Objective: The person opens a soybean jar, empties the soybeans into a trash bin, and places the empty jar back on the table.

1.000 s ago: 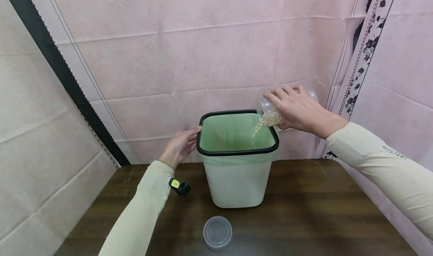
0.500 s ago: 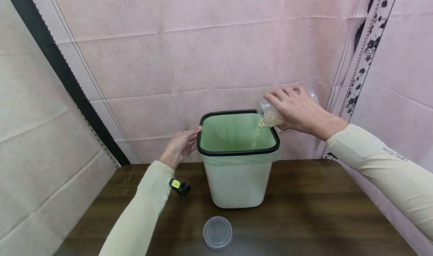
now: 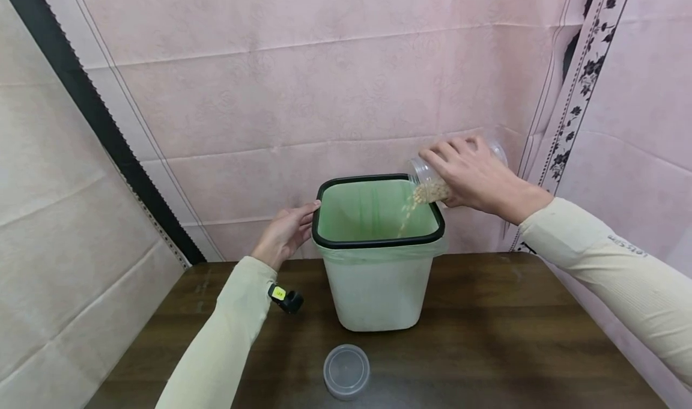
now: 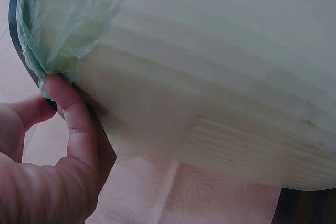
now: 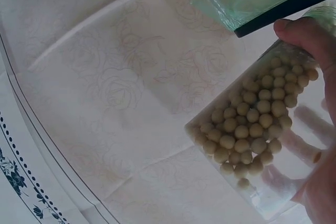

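A white trash can (image 3: 378, 295) with a black rim stands upright on the table, lined with a green plastic bag (image 3: 362, 208). My left hand (image 3: 286, 235) pinches the left side of its rim; in the left wrist view, thumb and fingers (image 4: 73, 119) meet over the rim and the bag's folded edge. Above the can's right side, my right hand (image 3: 481, 178) grips a clear plastic jar (image 3: 424, 170), tilted mouth-down to the left. Round beige soybeans (image 5: 252, 119) lie along the jar's lower side, and a thin stream of them falls from its mouth into the bag.
A clear round lid (image 3: 346, 371) lies on the brown wooden table (image 3: 497, 337), in front of the can. Pink patterned cloth (image 3: 303, 96) hangs close behind the table, with more cloth at both sides. A black wrist device (image 3: 286, 299) is strapped at the left wrist.
Soybeans keep streaming from the tilted jar into the can. Both hands hold nearly the same position, and the head view has shifted very slightly.
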Demonstrator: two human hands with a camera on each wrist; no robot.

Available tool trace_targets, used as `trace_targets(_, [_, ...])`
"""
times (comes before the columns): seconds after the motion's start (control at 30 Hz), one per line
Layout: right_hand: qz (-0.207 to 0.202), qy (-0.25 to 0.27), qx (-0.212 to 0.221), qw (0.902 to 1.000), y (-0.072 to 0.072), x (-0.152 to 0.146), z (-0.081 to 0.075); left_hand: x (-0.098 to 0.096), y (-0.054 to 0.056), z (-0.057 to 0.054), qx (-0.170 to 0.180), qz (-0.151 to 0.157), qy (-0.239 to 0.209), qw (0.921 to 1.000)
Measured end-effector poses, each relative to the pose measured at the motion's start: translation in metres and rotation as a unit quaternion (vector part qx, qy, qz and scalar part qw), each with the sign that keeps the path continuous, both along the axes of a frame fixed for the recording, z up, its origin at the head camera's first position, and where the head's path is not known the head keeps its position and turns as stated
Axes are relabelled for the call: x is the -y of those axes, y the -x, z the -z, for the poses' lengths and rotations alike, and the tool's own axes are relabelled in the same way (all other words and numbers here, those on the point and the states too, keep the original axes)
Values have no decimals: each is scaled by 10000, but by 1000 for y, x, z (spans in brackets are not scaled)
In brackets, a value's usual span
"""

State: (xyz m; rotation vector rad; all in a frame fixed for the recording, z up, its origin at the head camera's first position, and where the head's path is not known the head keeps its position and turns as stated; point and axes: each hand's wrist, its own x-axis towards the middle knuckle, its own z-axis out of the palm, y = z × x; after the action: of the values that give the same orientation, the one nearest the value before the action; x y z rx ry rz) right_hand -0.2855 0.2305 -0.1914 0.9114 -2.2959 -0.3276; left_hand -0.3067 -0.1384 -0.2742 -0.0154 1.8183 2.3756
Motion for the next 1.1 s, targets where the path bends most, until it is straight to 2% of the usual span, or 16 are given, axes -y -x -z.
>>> trace_targets(0.47, [25,-66,4,10000,1,5,2,1,1,1,25,37,-126,9999])
trace_targets(0.73, [-19,-76,-139,9999,3,4,3,0,2,-2,59,36,-150,9999])
trace_targets(1.1, [-92,-51,-216,9997,2,4,5,-1,3,1,42,45,-221,9997])
